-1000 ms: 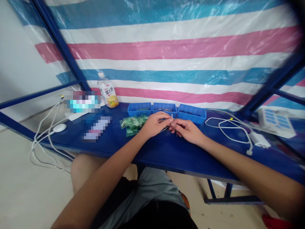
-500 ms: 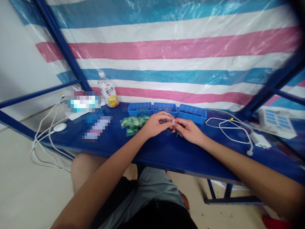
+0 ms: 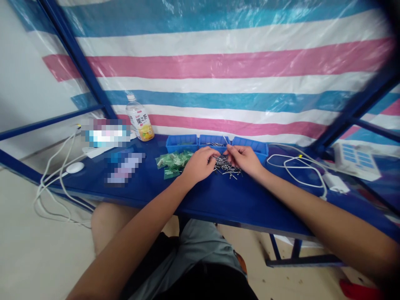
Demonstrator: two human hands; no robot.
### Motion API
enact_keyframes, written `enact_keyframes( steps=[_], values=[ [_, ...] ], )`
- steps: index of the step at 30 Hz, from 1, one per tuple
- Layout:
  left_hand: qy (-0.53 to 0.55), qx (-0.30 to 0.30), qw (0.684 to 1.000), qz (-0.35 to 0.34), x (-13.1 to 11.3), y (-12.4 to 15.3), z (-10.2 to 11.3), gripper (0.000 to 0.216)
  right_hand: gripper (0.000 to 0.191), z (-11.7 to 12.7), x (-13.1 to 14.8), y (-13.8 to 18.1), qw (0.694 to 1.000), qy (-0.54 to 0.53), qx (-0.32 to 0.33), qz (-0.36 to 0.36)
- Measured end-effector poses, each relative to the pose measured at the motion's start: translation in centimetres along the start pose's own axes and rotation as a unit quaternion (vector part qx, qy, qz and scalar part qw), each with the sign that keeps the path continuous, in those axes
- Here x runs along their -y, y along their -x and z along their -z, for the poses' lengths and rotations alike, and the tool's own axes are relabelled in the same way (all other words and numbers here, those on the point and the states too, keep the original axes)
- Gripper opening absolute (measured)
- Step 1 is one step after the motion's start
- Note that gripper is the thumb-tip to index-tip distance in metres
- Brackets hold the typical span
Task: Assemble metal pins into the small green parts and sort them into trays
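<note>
A heap of small metal pins (image 3: 226,166) lies on the blue table (image 3: 218,196) between my hands. My left hand (image 3: 201,163) rests at the heap's left edge with its fingers curled; what they hold I cannot make out. My right hand (image 3: 243,157) is raised toward the middle blue tray (image 3: 214,142), its fingers pinched on a thin metal pin (image 3: 225,140) that points up over the tray's edge. A pile of small green bags (image 3: 173,161) lies just left of my left hand.
Three blue trays stand in a row at the back, the left one (image 3: 182,141) and the right one (image 3: 252,146) flanking the middle. A drink bottle (image 3: 139,121) stands at the back left. White cables (image 3: 295,168) and a power strip (image 3: 354,161) lie to the right, a white puck with cables (image 3: 75,167) to the left.
My hands have parted, uncovering the heap. My right hand has moved back and up toward the middle tray with a pin; my left has stayed near the heap.
</note>
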State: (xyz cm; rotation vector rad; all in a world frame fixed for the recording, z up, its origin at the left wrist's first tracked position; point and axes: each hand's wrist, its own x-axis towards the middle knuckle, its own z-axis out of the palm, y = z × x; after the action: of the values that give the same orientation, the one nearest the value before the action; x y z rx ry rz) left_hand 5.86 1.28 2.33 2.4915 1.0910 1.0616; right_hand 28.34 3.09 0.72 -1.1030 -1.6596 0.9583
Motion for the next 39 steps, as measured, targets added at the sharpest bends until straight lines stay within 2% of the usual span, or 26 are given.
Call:
enact_keyframes(
  steps=[3, 5, 9, 11, 13, 22, 27, 33, 39],
  values=[
    [0.002, 0.002, 1.000, 0.003, 0.0, 0.0, 0.0, 0.033, 0.060, 0.3, 0.0, 0.1, 0.998, 0.055, -0.023, -0.002],
    [0.003, 0.004, 1.000, 0.001, 0.1, 0.0, -0.1, 0.032, 0.054, 0.5, 0.2, 0.6, 0.990, 0.133, -0.015, 0.052],
    [0.000, 0.002, 1.000, 0.000, 0.2, 0.1, -0.2, 0.030, 0.029, 0.4, 0.7, 1.7, 0.926, 0.295, 0.067, 0.224],
    [-0.001, 0.004, 1.000, 0.000, 0.2, 0.1, -0.2, 0.029, 0.029, 0.3, 0.7, 1.9, 0.902, 0.326, 0.106, 0.263],
    [0.002, 0.004, 1.000, -0.001, 0.2, 0.1, -0.1, 0.029, 0.025, 0.2, 0.6, 2.0, 0.895, 0.335, 0.119, 0.271],
    [0.011, -0.001, 1.000, 0.001, 0.0, 0.1, 0.1, 0.030, 0.015, 0.3, 0.1, 1.9, 0.923, 0.287, 0.087, 0.242],
    [0.014, 0.006, 1.000, -0.010, -0.3, 0.1, 0.2, 0.030, 0.017, 0.4, -0.1, 2.0, 0.940, 0.255, 0.055, 0.222],
    [0.020, -0.002, 0.999, -0.037, -0.8, 0.2, 0.3, 0.030, 0.022, 0.6, 0.2, 2.1, 0.945, 0.238, 0.019, 0.224],
    [0.039, 0.008, 0.999, 0.010, -0.9, 0.5, 0.2, 0.044, 0.027, 0.6, 1.3, 2.8, 0.952, 0.216, -0.021, 0.214]
  ],
)
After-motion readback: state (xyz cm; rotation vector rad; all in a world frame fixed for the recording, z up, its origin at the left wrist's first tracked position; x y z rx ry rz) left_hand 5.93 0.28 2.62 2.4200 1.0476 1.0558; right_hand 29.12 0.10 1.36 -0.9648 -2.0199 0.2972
